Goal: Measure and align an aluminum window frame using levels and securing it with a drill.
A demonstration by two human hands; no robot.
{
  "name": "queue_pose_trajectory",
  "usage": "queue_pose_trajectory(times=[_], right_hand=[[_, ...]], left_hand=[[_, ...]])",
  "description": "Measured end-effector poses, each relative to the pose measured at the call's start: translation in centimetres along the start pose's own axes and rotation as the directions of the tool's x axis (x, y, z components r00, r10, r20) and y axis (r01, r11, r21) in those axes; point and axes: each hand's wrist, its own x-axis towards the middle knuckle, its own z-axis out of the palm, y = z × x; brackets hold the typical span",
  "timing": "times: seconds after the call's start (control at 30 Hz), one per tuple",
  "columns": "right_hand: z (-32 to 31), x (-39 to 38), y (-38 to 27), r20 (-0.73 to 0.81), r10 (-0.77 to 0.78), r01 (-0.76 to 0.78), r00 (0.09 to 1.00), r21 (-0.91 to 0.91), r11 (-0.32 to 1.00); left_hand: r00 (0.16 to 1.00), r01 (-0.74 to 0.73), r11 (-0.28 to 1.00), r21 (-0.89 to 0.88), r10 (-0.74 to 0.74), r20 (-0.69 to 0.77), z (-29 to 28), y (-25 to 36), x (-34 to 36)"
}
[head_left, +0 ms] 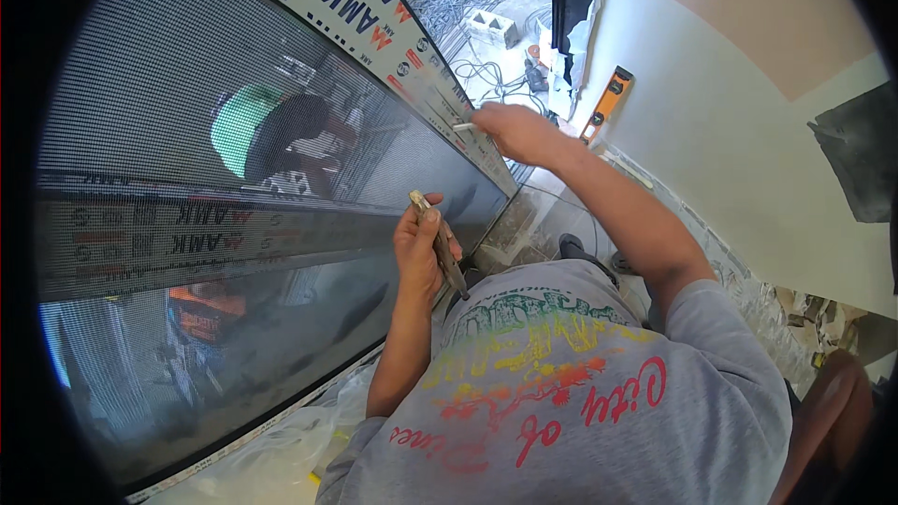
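My left hand (421,241) is closed around a long, narrow, grey-brown tool (450,266) with a yellowish upper end. Its lower tip points down toward my shirt, and I cannot make out its exact kind. Farther up, my right hand (514,133) pinches a short, thin white stick (463,126) beside the door frame (426,84), which is wrapped in printed protective film. A large dark mesh screen panel (122,84) fills the left side, tilted in this view. My left hand is just in front of its lower right part.
An orange spirit level (608,103) leans by the wall (748,131) on the right. Beyond the frame lie a grey concrete block (492,28), cables and metal rods. Clear plastic sheeting (271,435) lies at lower left. Another bare limb (828,416) shows at lower right.
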Motion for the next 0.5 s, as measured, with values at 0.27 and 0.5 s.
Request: queue_pose_trajectory(times=[0.27, 0.5], right_hand=[[0.7, -3.2, -0.8, -0.051, 0.262, -0.257, 0.964, 0.095, 0.962], [2.2, -1.3, -2.8, -0.214, 0.235, -0.235, 0.948, 0.023, 0.972]], left_hand=[[0.998, -0.024, 1.0, -0.003, 0.025, 0.056, -1.3, -0.9, 0.0], [0.996, -0.007, 0.997, -0.079, 0.014, 0.087, -1.1, -0.6, 0.6]])
